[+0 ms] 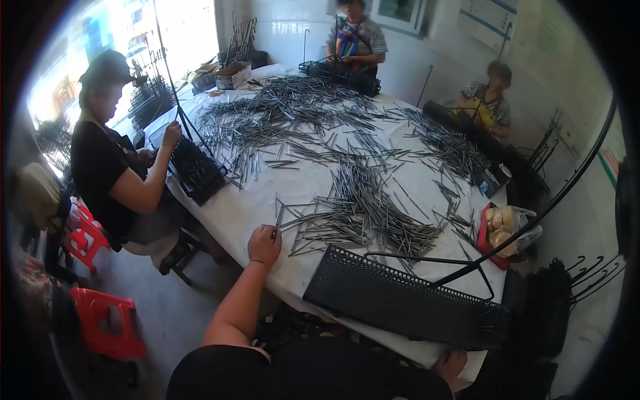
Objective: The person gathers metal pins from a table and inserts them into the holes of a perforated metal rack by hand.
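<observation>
Slender grey metal rods (363, 197), straight and dull-sheened, lie in a tangled, bristling heap beyond and to the right of the left hand (265, 245). Its fingertips are drawn together, pinching a thin grey metal rod (277, 217) that juts away from them over smooth white sheeting covering the bench (220, 207). The right hand (451, 365) is low at the near edge of the bench; its fingers are too dim to tell whether they grip anything. Just beyond it stretches a long, black, trough-shaped metal basket (393, 293), its sides pierced with small round holes, a bent black wire frame (427, 258) along its far side. Farther beyond the right hand, rounded tan buns (501, 223) in thin, crinkled clear plastic sit by a glossy red tray (485, 233).
</observation>
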Demonstrator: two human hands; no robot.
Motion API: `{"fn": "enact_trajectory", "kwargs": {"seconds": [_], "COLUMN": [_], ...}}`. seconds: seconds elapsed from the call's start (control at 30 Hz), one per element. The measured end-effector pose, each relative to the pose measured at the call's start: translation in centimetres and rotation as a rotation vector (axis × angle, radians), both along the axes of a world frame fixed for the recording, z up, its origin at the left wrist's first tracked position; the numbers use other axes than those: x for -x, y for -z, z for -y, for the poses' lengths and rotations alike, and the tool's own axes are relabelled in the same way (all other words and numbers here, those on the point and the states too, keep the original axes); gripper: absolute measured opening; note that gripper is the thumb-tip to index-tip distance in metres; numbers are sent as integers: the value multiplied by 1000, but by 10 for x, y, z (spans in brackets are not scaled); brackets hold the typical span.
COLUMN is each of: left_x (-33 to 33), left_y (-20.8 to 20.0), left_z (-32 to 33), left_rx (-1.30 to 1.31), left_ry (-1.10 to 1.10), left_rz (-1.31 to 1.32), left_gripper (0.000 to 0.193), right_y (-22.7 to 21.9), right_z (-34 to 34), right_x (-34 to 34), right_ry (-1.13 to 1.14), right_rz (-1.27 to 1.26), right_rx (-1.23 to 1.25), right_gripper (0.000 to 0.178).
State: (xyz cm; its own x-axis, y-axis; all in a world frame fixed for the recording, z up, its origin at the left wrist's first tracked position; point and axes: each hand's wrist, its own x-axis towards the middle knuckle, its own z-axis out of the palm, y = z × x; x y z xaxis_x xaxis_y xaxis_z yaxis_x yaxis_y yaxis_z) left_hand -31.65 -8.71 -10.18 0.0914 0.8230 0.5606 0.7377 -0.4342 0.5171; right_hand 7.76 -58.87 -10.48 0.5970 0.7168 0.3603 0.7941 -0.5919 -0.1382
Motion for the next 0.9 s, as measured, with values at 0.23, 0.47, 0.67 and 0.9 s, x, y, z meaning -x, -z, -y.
{"fn": "enact_trajectory", "kwargs": {"seconds": [0.23,0.47,0.67,0.9], "left_x": [-5,-16,-1,3], "left_y": [-1,2,5,22], "left_z": [7,5,3,-10], "left_rx": [-16,31,20,71], "left_ry": [-18,-25,-17,-2], "left_rz": [-39,-35,49,369], "left_gripper": [11,11,11,17], "right_y": [-26,-22,-13,-3], "right_z": [-9,-2,-2,4], "right_x": [3,1,-1,-8], "right_ry": [-60,-42,-64,-14], "right_rz": [46,116,61,67], "right_rx": [-64,-95,-70,-60], "right_gripper": [20,13,22,24]}}
